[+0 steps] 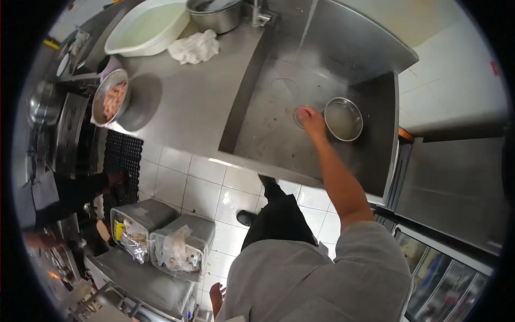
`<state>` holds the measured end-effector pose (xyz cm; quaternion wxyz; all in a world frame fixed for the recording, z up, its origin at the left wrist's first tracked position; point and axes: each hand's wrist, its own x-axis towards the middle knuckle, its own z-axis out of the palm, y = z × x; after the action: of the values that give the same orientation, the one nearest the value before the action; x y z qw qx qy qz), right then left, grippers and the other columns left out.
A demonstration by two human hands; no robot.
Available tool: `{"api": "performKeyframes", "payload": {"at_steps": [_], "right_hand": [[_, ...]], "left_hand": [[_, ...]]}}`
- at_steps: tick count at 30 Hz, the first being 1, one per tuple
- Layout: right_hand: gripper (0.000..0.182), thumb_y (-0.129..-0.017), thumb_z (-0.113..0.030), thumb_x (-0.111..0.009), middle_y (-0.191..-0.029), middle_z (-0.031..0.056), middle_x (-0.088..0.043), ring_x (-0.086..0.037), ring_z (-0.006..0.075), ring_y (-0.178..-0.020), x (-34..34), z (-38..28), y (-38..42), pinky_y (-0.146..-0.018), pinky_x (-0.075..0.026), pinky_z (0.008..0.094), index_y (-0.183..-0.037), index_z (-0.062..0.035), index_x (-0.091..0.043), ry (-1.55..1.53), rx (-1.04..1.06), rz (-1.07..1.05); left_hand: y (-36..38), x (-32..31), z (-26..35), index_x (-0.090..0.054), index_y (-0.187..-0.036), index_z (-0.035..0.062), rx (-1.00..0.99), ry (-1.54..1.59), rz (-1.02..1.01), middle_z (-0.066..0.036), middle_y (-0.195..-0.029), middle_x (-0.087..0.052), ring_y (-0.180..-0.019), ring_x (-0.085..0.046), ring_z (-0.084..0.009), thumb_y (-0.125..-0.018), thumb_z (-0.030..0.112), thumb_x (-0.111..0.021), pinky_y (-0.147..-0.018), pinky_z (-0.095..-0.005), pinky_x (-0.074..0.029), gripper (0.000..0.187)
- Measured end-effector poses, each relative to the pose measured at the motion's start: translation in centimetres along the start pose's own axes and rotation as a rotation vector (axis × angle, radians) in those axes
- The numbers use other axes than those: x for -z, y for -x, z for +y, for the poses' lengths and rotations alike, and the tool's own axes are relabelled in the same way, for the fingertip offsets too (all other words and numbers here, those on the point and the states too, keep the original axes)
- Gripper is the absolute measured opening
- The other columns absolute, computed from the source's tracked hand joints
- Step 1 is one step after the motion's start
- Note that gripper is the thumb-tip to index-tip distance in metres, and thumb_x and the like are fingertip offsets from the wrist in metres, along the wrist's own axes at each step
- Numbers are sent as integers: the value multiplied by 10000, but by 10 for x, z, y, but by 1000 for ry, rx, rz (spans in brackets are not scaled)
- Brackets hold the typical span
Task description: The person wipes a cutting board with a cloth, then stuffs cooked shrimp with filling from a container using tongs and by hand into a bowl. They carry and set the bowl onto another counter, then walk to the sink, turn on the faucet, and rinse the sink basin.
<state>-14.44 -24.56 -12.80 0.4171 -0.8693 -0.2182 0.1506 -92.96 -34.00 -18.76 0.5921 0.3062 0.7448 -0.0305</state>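
Observation:
My right hand [311, 119] is over the floor of the steel sink [263, 129], at the round drain. Its fingers are bunched downward, and what they hold, if anything, is hidden. Just right of it in the sink stands a round metal bowl [343, 119] with cloudy liquid inside. My left hand [217, 296] hangs low beside my body at the bottom of the view, only partly visible, away from the sink; no held object shows there.
A white tub [147, 29] of liquid, a metal pot [214, 20], a white cloth [194, 47] and a bowl of pinkish pieces [113, 102] stand on the counter. Two waste bins [185, 249] are behind. Another person [70, 193] is at the far left, near a flame.

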Motion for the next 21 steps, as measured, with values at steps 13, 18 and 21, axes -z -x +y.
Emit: {"api": "performKeyframes", "payload": {"at_steps": [13, 18, 21], "right_hand": [[285, -840, -161, -518, -1094, 185, -539, -524, 376, -1026, -78, 195, -108, -866, -443, 433, -1061, -1, -600, 1202, 133, -838], [296, -829, -114, -536, -1100, 203, -512, -514, 367, -1042, -89, 196, -97, -862, -455, 423, -1102, 0, -542, 820, -98, -515], [267, -825, -117, -541, -1128, 206, -508, -525, 363, -1033, -89, 194, -100, -855, -459, 424, -1060, 7, -563, 793, -106, -527]], "left_hand": [[66, -127, 245, -534, -1102, 43, -103, -314, 56, -76, -978, -604, -849, -633, -189, -914, 304, -500, -627, -288, -480, 323], [73, -138, 237, -534, -1114, 43, -29, -335, 52, -79, -983, -612, -855, -635, -180, -903, 289, -526, -616, -275, -479, 324], [74, -140, 241, -534, -1119, 42, 12, -357, 43, -84, -977, -618, -837, -637, -178, -900, 279, -534, -616, -276, -477, 323]]}}
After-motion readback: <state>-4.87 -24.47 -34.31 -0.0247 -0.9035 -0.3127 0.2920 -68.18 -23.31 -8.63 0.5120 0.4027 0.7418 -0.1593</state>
